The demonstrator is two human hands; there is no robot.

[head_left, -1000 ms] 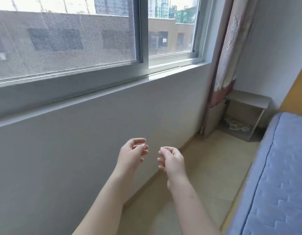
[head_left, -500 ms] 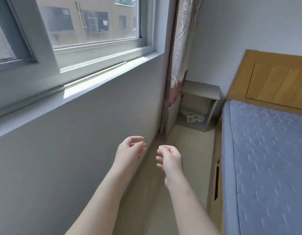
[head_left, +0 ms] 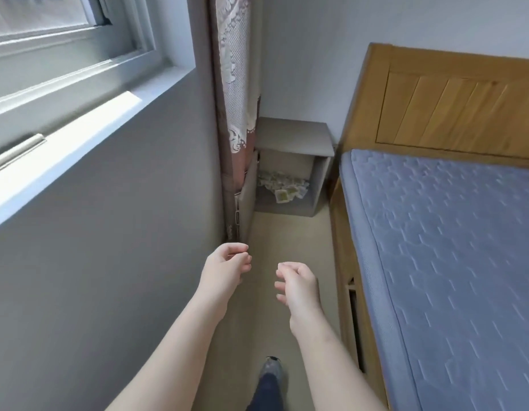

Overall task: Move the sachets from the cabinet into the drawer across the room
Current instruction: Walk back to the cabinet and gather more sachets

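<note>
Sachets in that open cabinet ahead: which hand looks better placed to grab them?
Probably the right hand, narrowly. Both hands are empty and far from the cabinet, but the right lines up with the sachets, while the left hand faces the cabinet's open door and the curtain.

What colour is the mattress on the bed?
The mattress is blue with a quilted pattern, seen in the head view.

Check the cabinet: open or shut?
Open. The cabinet shows its inside, sachets piled loose on its floor; its door stands swung out left.
</note>
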